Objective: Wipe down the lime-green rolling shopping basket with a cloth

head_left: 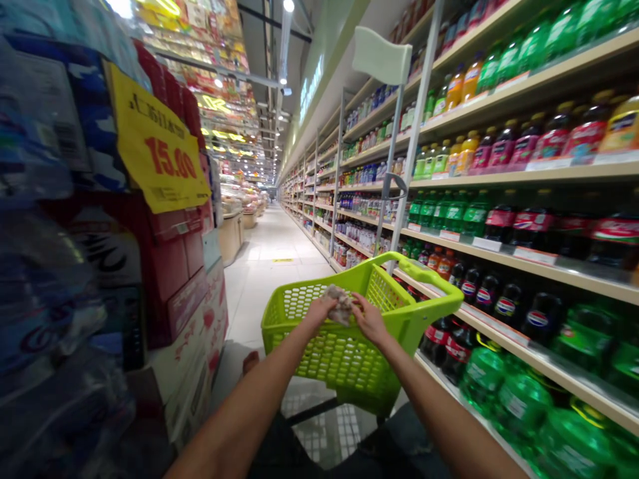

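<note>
A crumpled greyish-pink cloth [340, 305] is bunched between my two hands, above the near side rim of a bright green plastic shopping cart [344, 372]. My left hand [318, 314] is closed on the cloth's left side, with the thumb on top. At the cloth's right edge, the fingers of my right hand [369, 319] are bent and pinch it. The cart stands side-on in front of me, its handle [434, 283] to the right. Through its perforated basket walls I see no goods. My forearms hide part of the near wall.
Tall shelves [524, 266] of bottled drinks line the right side, close to the cart handle. Stacked boxes and wrapped bottles with a yellow price sign [160, 150] crowd the left. A white-tiled aisle [264, 239] runs away between them.
</note>
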The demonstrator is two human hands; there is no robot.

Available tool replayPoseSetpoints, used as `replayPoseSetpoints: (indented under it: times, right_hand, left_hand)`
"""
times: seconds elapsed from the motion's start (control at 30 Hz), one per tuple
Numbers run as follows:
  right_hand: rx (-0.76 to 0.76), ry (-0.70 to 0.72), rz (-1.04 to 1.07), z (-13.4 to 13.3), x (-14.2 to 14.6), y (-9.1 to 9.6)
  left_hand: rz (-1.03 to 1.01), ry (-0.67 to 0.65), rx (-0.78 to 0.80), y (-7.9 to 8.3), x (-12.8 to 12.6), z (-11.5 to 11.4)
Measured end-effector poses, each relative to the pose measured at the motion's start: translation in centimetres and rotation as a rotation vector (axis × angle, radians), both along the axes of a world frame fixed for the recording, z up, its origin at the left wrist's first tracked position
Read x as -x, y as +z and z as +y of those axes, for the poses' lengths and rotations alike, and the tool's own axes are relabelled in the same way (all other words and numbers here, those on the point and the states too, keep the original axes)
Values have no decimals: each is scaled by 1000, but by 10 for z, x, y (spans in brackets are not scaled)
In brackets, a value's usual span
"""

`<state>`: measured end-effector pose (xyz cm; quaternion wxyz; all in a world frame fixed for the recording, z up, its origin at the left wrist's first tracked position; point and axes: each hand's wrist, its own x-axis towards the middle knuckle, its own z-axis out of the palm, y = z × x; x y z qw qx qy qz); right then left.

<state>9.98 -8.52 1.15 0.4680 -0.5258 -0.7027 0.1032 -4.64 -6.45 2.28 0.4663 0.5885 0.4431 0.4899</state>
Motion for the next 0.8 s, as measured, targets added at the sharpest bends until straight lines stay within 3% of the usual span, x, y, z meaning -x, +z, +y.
replayPoseSetpoints:
  times: [0.1, 0.2, 0.3, 0.37, 0.43, 0.6, 0.7, 0.8]
  right_hand:
    - [10, 107, 38, 0, 11, -5]
    - [33, 60, -57, 1, 27, -9]
    - [102, -85, -236, 1, 39, -10]
    - [102, -156, -322, 0, 43, -8]
    - [60, -179, -412, -1, 43, -7]
    - [-130, -238, -647, -7, 21, -6]
    - [-106, -267, -736, -10, -4, -8]
    - [-104, -214, -827, -14, -31, -15]
  left_hand:
    - [91, -5, 68, 1, 4, -2]
    - [179, 139, 46, -4, 8, -7]
    - [359, 252, -282, -17, 9, -15]
    - [492, 175, -494, -27, 7, -20]
    - [606, 86, -547, -37, 5, -23]
    - [811, 118, -518, -42, -1, -24]
    - [920, 100, -554, -37, -3, -22]
    - [927, 115, -552, -35, 11, -20]
